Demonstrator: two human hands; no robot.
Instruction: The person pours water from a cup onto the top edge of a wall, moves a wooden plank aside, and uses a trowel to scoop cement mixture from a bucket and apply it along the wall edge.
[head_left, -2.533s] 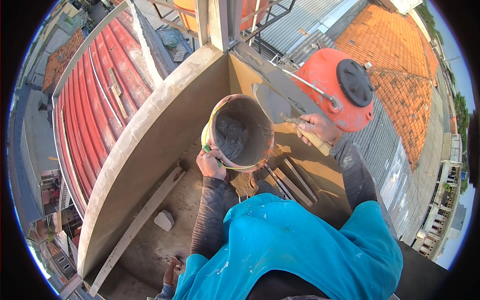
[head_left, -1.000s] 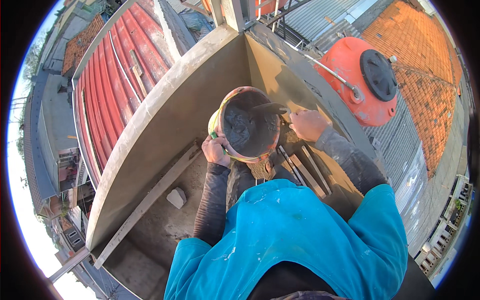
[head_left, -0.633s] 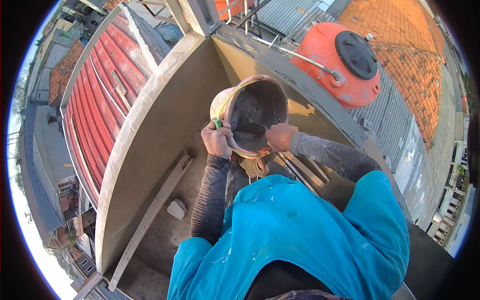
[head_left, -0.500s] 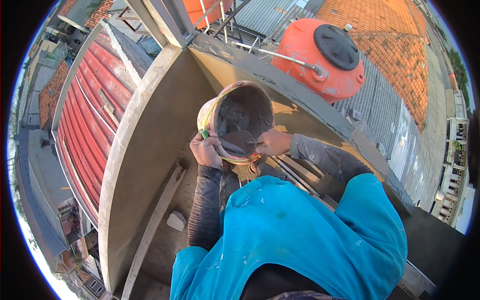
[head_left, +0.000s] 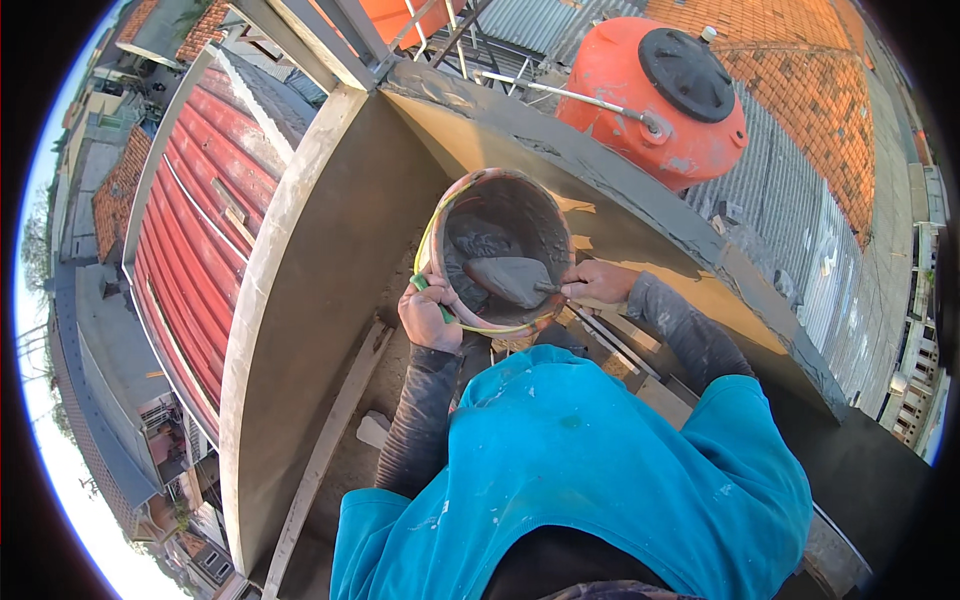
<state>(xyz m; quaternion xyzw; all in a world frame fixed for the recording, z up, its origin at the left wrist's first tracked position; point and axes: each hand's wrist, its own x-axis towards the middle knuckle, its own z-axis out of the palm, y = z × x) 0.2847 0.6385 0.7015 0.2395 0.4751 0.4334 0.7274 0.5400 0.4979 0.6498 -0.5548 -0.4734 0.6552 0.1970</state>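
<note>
A round bucket [head_left: 562, 225] with a yellow-green wire handle stands tilted before me, its mouth toward me. Wet grey mortar [head_left: 482, 240] lies inside it. My left hand [head_left: 430, 315] is closed on the bucket's near-left rim, by the green grip on its handle. In my right hand [head_left: 600, 284] I hold a trowel [head_left: 512, 280] by its handle, at the bucket's right rim. The trowel's pointed grey blade lies over the mortar inside the bucket. Part of the trowel's handle is hidden in my fist.
Plastered low walls [head_left: 310, 230] meet in a corner ahead. Beyond the right wall sits an orange water tank [head_left: 620, 100] with a black lid and pipe. A long wooden plank [head_left: 330, 450] and a broken block [head_left: 373, 430] lie at left. Red metal roofing [head_left: 200, 260] spreads beyond the left wall.
The trowel blade has swung flatter and shows more of its face inside the bucket. My right hand has shifted a little right. The bucket appears slightly further right in view.
</note>
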